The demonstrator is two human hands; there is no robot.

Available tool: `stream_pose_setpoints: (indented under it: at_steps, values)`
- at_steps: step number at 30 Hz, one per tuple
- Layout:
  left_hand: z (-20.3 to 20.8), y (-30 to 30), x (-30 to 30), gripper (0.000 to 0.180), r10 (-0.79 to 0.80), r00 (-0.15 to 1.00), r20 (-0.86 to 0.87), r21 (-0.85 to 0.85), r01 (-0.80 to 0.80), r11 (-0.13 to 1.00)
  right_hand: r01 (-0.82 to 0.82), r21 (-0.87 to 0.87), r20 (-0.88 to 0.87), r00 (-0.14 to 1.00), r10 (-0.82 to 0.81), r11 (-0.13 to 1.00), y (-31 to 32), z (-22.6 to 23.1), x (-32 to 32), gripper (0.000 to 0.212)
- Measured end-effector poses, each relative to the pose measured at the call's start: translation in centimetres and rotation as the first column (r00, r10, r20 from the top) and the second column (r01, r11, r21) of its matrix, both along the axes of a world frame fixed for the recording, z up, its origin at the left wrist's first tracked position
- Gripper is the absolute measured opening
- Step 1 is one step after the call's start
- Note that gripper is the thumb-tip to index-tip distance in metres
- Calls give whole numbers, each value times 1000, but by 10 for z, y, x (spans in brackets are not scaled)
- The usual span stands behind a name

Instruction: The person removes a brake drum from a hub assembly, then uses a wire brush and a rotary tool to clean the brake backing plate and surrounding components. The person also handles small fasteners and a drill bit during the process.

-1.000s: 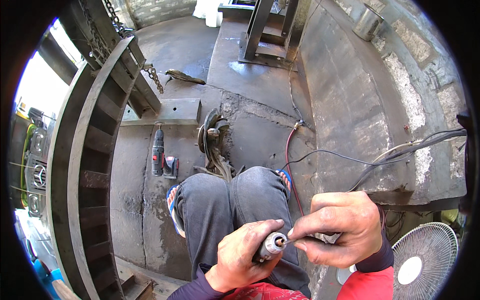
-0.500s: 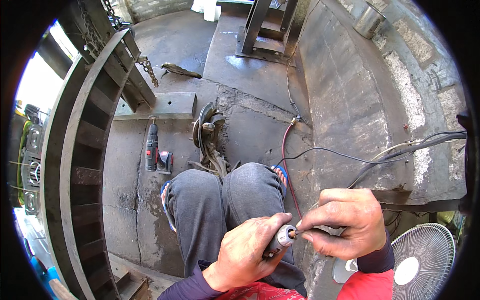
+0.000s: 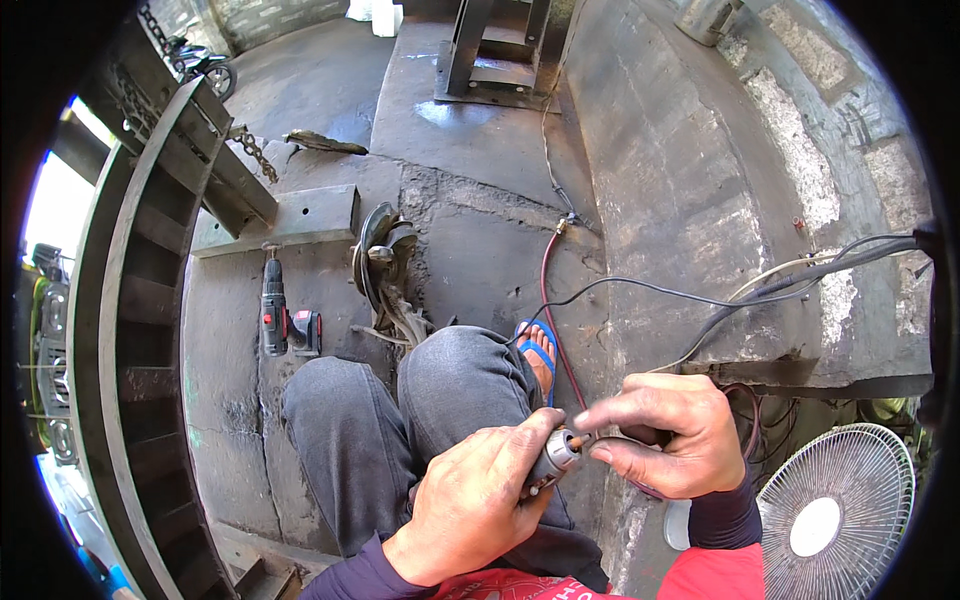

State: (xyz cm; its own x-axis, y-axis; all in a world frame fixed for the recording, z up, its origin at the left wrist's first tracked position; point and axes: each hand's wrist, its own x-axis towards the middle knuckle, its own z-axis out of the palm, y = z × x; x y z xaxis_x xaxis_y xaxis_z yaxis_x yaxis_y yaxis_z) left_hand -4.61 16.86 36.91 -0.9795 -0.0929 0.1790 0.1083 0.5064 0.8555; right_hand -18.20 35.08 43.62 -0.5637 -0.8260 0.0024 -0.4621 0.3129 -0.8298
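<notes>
My left hand (image 3: 478, 500) is wrapped round a grey cylindrical tool that looks like a rotary tool (image 3: 551, 464). Its light collar and small brass-coloured tip point up to the right, and most of its body is hidden in my palm. Close beside that tip is my right hand (image 3: 668, 435), thumb and forefinger apart with a gap between them. The forefinger is slightly blurred, and I make out nothing held there. Both hands are above my lap, to the right of my knees.
A cordless drill (image 3: 276, 315) stands on the concrete floor, near a rusty disc-shaped part (image 3: 382, 255). Ribbed steel framework (image 3: 150, 300) rises at left. A red hose (image 3: 548, 290) and black cable (image 3: 655, 287) cross at right. A white fan (image 3: 835, 510) stands lower right.
My right thumb and forefinger have parted from their pinch at the tool's tip. My left hand keeps its grip. My knees have shifted left and apart, and the view has turned slightly.
</notes>
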Motion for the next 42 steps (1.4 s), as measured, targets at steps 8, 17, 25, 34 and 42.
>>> stream_pose_setpoints:
  at_steps: [8, 17, 25, 34, 42]
  values:
    - [7, 8, -7, 54, 102, 990, 95, 54, -108, 993, 372, 179, -29, 927, -373, 911, 72, -40, -10, 29]
    - [29, 22, -2, 48, 45, 989, 143, 56, -53, 997, 826, -274, -281, 421, -862, 493, 236, 4, -62, 24]
    - [35, 34, 0, 46, 113, 981, 158, -3, -114, 994, 955, -118, -556, 163, -815, 272, 292, -8, -182, 22]
    - [36, 39, -1, 48, 133, 969, 209, 7, -137, 990, 945, -92, -721, 155, -676, 315, 291, -22, -193, 28]
    - [35, 38, 0, 49, 149, 961, 233, 3, -153, 988, 938, -99, -641, 195, -742, 332, 287, -11, -206, 24]
